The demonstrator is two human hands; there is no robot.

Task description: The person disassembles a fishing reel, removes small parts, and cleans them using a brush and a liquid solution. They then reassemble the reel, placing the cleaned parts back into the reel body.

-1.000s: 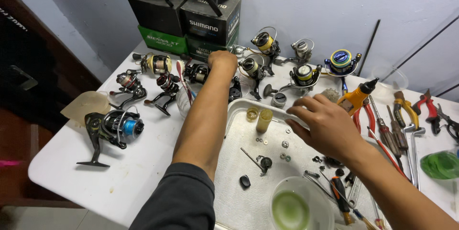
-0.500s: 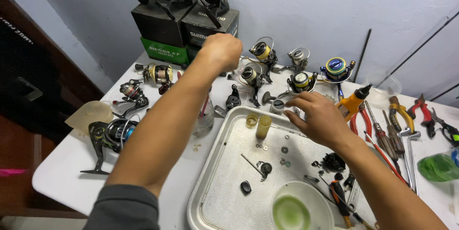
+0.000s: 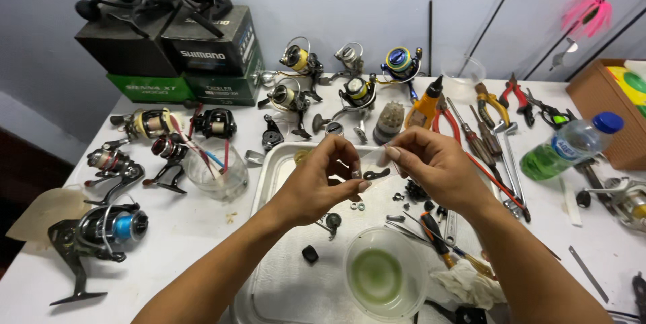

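Both my hands meet above a white metal tray [image 3: 269, 183] in the middle of the table. My left hand [image 3: 321, 186] and my right hand [image 3: 431, 166] each pinch one end of a small clear plastic piece [image 3: 372, 156] between thumb and fingertips. Just under it a small black curved part [image 3: 375, 174] shows; whether it is held or lies on the tray I cannot tell. The tray holds small screws, washers, a black knob [image 3: 310, 254] and a clear bowl of green liquid [image 3: 378, 275].
Several fishing reels [image 3: 296, 95] crowd the back and left of the table, one blue-spooled reel [image 3: 101, 230] near left. Stacked boxes [image 3: 202, 61] stand back left. A clear cup [image 3: 217, 172], pliers and screwdrivers [image 3: 491, 129], a green bottle [image 3: 572, 146] and a rag [image 3: 471, 283] lie around.
My left hand has drawn back from the reels at the back to over the tray. My right hand has lifted, and both now pinch the clear piece together.
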